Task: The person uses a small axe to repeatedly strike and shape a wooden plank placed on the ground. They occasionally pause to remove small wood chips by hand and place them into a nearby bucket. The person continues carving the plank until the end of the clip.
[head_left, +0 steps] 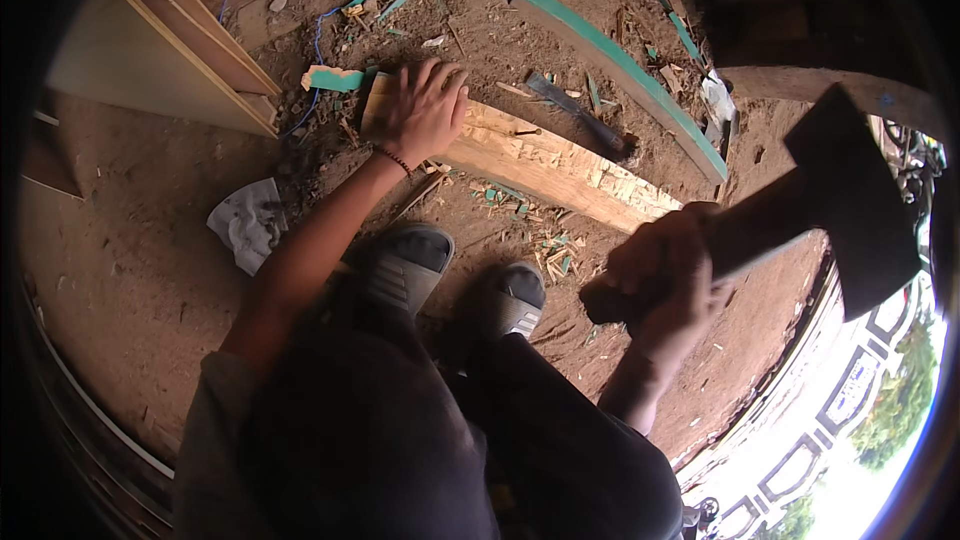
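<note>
A wooden beam (560, 175) lies across the dirt in front of my feet, its upper face rough with chop marks and a nail (528, 131) on it. My left hand (425, 110) grips the beam's left end from above, its fingers bent over the far edge. In my right hand (670, 265) is the handle of a hatchet (850, 200), raised over the ground beyond the beam's right end. The broad dark head is at far right, slightly blurred. Behind the beam a chisel (580, 112) lies on the soil.
A curved green-painted timber (625, 75) lies farther back. Wood chips (560, 245) and green splinters litter the dirt near my sandals (410, 265). Crumpled paper (248, 223) sits at left, below leaning boards (170, 50). A blue cord (318, 45) trails at the back.
</note>
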